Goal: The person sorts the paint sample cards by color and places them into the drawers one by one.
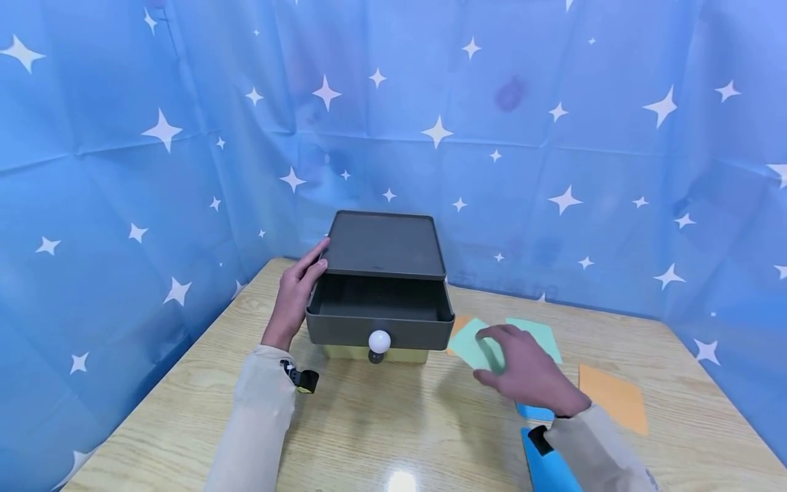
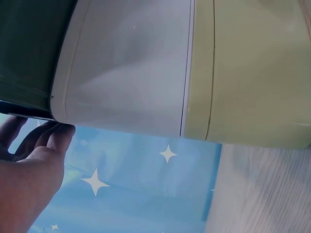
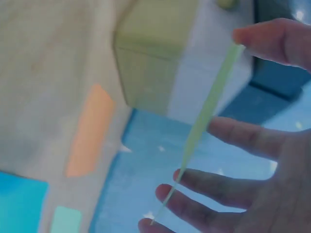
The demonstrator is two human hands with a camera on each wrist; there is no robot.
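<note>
A small cabinet with a dark grey top (image 1: 387, 244) has its dark front drawer (image 1: 344, 329) pulled out, its inside visible. My left hand (image 1: 295, 294) rests against the cabinet's left side, fingers extended; in the left wrist view the fingertips of that hand (image 2: 36, 170) touch the edge by the dark section. To the right of the drawer, my right hand (image 1: 531, 365) holds a light green sheet (image 1: 472, 345). The right wrist view shows this thin sheet (image 3: 209, 104) edge-on between the thumb and fingertips of the hand (image 3: 262, 160).
On the wooden table (image 1: 184, 417) at the right lie another green sheet (image 1: 537, 335), an orange sheet (image 1: 615, 398) and blue sheets (image 1: 547, 468); some orange shows beside the held sheet. A blue star-patterned curtain (image 1: 393, 102) hangs behind and at the left.
</note>
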